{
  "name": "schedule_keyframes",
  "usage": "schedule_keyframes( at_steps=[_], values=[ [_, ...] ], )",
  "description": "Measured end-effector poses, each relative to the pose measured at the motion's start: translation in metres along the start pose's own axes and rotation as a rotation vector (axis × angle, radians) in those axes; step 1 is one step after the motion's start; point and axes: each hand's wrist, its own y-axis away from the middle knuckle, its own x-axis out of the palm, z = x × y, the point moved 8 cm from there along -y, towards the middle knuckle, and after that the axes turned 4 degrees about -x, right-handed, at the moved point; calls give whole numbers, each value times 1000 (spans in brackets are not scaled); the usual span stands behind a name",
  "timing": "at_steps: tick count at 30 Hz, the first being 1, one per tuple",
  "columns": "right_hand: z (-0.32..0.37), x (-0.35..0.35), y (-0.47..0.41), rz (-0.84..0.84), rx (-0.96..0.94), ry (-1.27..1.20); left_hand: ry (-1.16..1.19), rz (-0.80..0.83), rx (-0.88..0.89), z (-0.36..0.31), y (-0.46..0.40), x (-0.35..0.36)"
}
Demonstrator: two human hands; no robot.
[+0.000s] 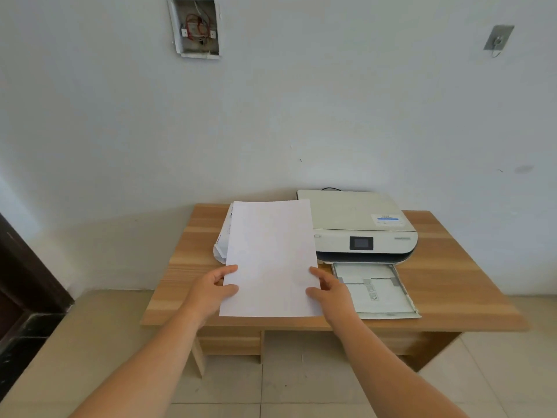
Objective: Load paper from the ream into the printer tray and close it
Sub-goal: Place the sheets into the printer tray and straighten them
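Observation:
A stack of white paper (271, 257) is held above the wooden table (446, 285), tilted toward me. My left hand (215, 289) grips its lower left edge and my right hand (327, 289) grips its lower right edge. Behind the sheets lies the opened ream wrapper (222, 239), mostly hidden. To the right stands a white printer (358, 227) with a small dark screen. Its paper tray (376, 292) is pulled out toward me and open, with no loose sheets visible in it.
The table stands against a white wall. A black cable (331, 189) runs behind the printer. An open electrical box (196, 27) is high on the wall. A dark door frame (27, 285) is at the left, and tiled floor lies below.

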Motion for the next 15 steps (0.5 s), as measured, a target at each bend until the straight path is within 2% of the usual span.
schedule_keyframes(
  at_steps=[15],
  values=[
    [-30, -105, -4, -88, 42, 53, 28, 71, 20, -10, -6, 108]
  ],
)
